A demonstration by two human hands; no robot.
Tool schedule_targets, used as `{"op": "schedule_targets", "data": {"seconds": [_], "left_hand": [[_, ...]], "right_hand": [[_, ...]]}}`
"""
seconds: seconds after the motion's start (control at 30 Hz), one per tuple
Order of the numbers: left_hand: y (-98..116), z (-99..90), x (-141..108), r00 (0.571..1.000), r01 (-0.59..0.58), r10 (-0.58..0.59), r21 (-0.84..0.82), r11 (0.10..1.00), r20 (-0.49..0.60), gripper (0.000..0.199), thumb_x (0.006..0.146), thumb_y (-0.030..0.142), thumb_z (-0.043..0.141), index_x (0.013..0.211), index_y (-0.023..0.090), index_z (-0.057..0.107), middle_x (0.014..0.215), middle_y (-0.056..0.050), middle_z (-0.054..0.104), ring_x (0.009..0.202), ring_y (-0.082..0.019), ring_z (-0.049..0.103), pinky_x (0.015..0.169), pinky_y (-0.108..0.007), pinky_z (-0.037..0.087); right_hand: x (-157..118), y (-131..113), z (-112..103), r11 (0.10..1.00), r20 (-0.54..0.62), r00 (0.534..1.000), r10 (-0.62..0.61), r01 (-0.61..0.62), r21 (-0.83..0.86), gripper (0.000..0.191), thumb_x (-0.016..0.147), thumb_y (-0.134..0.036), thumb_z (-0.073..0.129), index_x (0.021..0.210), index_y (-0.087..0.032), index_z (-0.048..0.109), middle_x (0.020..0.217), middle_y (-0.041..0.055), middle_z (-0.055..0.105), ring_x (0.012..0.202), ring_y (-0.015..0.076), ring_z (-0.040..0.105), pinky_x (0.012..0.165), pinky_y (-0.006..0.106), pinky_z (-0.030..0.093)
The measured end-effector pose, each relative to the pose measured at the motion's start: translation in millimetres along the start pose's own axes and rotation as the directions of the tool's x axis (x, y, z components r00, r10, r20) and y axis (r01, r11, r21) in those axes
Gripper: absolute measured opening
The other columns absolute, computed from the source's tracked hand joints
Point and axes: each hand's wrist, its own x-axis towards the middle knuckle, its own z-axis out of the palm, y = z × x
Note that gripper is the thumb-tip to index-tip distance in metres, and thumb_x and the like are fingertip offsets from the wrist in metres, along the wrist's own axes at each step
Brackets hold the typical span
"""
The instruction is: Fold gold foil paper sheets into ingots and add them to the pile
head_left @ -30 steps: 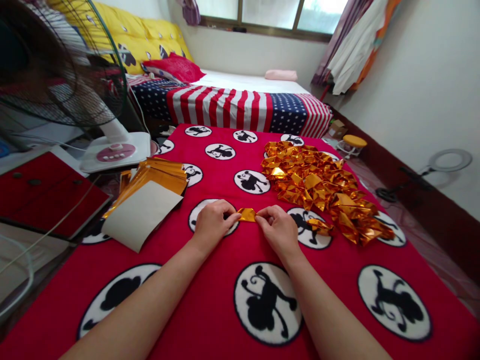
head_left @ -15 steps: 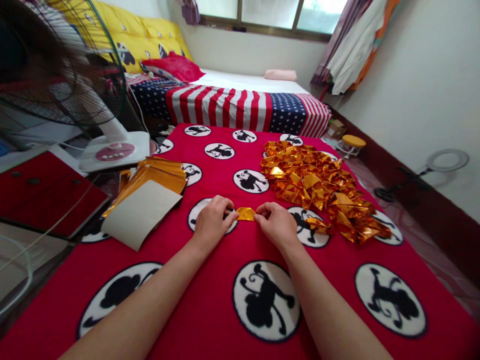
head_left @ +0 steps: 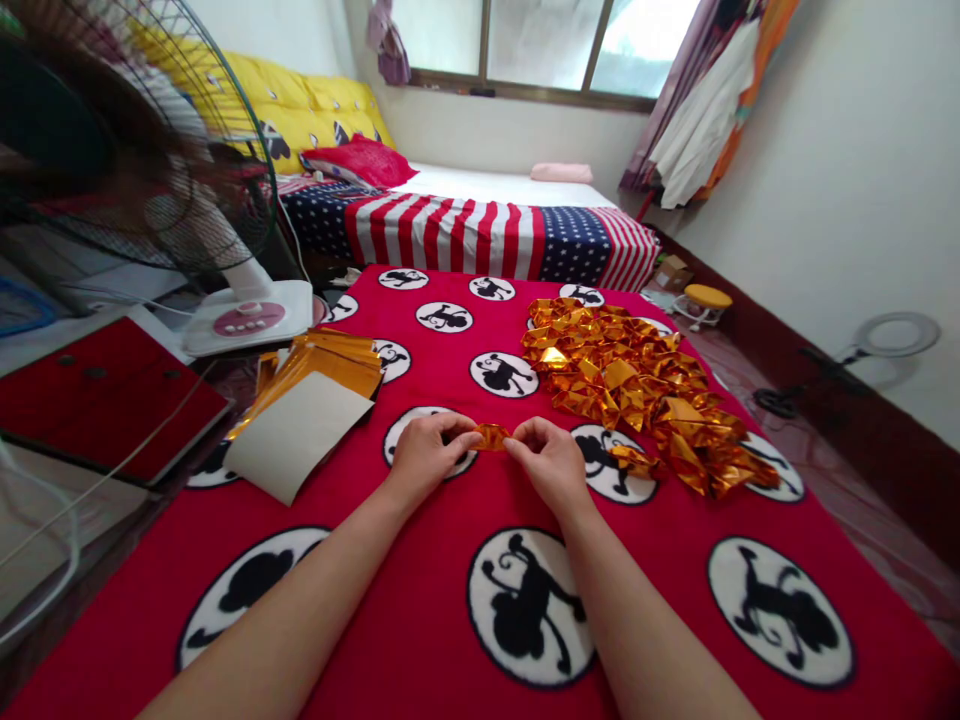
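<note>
Between my two hands is a small folded piece of gold foil paper (head_left: 492, 437), just above the red cloth (head_left: 420, 590). My left hand (head_left: 431, 452) pinches its left end between thumb and fingers. The right end is pinched by my right hand (head_left: 549, 460). On the right of the cloth lies a heap of shiny folded gold foil pieces (head_left: 622, 370), with one small piece (head_left: 634, 461) at its near edge. To the left, a fanned stack of gold sheets (head_left: 330, 358) is partly covered by a pale sheet (head_left: 296, 435).
A standing fan (head_left: 251, 318) is at the left, beside a dark red panel (head_left: 112, 390). Beyond the cloth is a bed with a striped cover (head_left: 465, 230). A yellow stool (head_left: 707, 297) and a ring-shaped stand (head_left: 898, 334) stand on the floor at right.
The view has shifted slightly, so the scene sits lower. The foil piece between my hands looks darker and more curved along its top edge. Both hands still pinch its ends.
</note>
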Motion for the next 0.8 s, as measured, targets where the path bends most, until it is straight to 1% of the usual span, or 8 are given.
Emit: {"op": "schedule_targets", "data": {"seconds": [0.1, 0.27, 0.37, 0.47, 0.53, 0.6, 0.7, 0.8], "left_hand": [[-0.2, 0.0, -0.4, 1.0, 0.014, -0.016, -0.096, 0.995, -0.018, 0.016, 0.079, 0.033, 0.068, 0.082, 0.019, 0.074, 0.078, -0.003, 0.076, 0.069, -0.016, 0.067, 0.061, -0.024, 0.048], [5.1, -1.3, -1.3, 0.998, -0.028, 0.02, -0.163, 0.986, -0.051, 0.016, 0.079, 0.032, 0.068, 0.08, 0.017, 0.074, 0.074, -0.004, 0.075, 0.065, -0.015, 0.066, 0.058, -0.022, 0.048], [6.7, -1.1, -2.6, 1.0, -0.023, 0.017, -0.241, 0.97, -0.025, 0.018, 0.077, 0.033, 0.071, 0.084, 0.016, 0.074, 0.076, -0.005, 0.076, 0.064, -0.015, 0.067, 0.057, -0.022, 0.05], [5.4, 0.1, -3.3, 1.0, 0.007, -0.002, -0.337, 0.941, 0.015, 0.026, 0.072, 0.033, 0.076, 0.091, 0.016, 0.075, 0.083, -0.006, 0.077, 0.069, -0.017, 0.07, 0.061, -0.024, 0.054], [4.3, 0.6, -3.1, 0.999, 0.039, -0.025, -0.38, 0.924, 0.042, 0.027, 0.072, 0.033, 0.076, 0.092, 0.015, 0.075, 0.085, -0.007, 0.077, 0.07, -0.018, 0.071, 0.063, -0.025, 0.056], [4.2, 0.7, -2.7, 0.997, 0.077, -0.059, -0.408, 0.91, 0.057, 0.024, 0.072, 0.033, 0.074, 0.088, 0.014, 0.076, 0.081, -0.007, 0.077, 0.066, -0.018, 0.071, 0.061, -0.025, 0.056], [5.9, -0.2, -2.5, 0.995, 0.105, -0.096, -0.41, 0.906, 0.041, 0.02, 0.072, 0.031, 0.074, 0.083, 0.015, 0.076, 0.072, -0.006, 0.075, 0.058, -0.016, 0.068, 0.054, -0.023, 0.053], [8.4, -1.2, -2.8, 0.994, 0.102, -0.105, -0.395, 0.913, 0.012, 0.016, 0.073, 0.029, 0.072, 0.08, 0.016, 0.076, 0.067, -0.004, 0.074, 0.053, -0.015, 0.066, 0.05, -0.021, 0.05]], "right_hand": [[-1.1, -1.1, 4.0, 0.993, -0.019, 0.999, -0.034, 0.036, 0.11, 0.017, 0.075, -0.039, 0.065, 0.076, -0.022, 0.067, 0.065, -0.0009, 0.067, 0.057, 0.0147, 0.058, 0.053, 0.024, 0.042], [-3.4, -6.9, 10.3, 0.964, 0.024, 0.997, -0.076, 0.067, 0.256, 0.019, 0.079, -0.039, 0.064, 0.077, -0.02, 0.07, 0.07, 0.0007, 0.069, 0.062, 0.0152, 0.061, 0.058, 0.025, 0.044], [-3.6, -8.1, 11.7, 0.943, 0.029, 0.998, -0.06, 0.047, 0.329, 0.02, 0.079, -0.039, 0.065, 0.075, -0.02, 0.068, 0.069, 0.0006, 0.069, 0.063, 0.0152, 0.061, 0.059, 0.024, 0.044], [-2.9, -8.0, 12.1, 0.922, 0.025, 0.999, -0.04, 0.028, 0.387, 0.02, 0.079, -0.038, 0.066, 0.075, -0.019, 0.068, 0.071, 0.0014, 0.07, 0.064, 0.0157, 0.062, 0.06, 0.024, 0.044], [-2.6, -7.8, 12.3, 0.919, 0.024, 0.999, -0.033, 0.021, 0.393, 0.02, 0.079, -0.038, 0.066, 0.075, -0.019, 0.069, 0.071, 0.0016, 0.07, 0.064, 0.0158, 0.061, 0.06, 0.024, 0.044], [-2.7, -7.2, 12.6, 0.926, 0.031, 0.999, -0.029, 0.016, 0.377, 0.02, 0.079, -0.039, 0.066, 0.075, -0.019, 0.069, 0.07, 0.0012, 0.07, 0.063, 0.0155, 0.061, 0.06, 0.024, 0.043], [-3.1, -5.9, 13.0, 0.947, 0.034, 0.999, -0.033, 0.021, 0.32, 0.021, 0.08, -0.04, 0.065, 0.075, -0.02, 0.069, 0.069, 0.0003, 0.069, 0.062, 0.0148, 0.059, 0.059, 0.024, 0.042], [-3.2, -4.7, 13.2, 0.969, 0.019, 0.999, -0.046, 0.04, 0.244, 0.021, 0.081, -0.04, 0.064, 0.075, -0.02, 0.07, 0.066, -0.0006, 0.067, 0.06, 0.0142, 0.058, 0.056, 0.023, 0.041]]}}
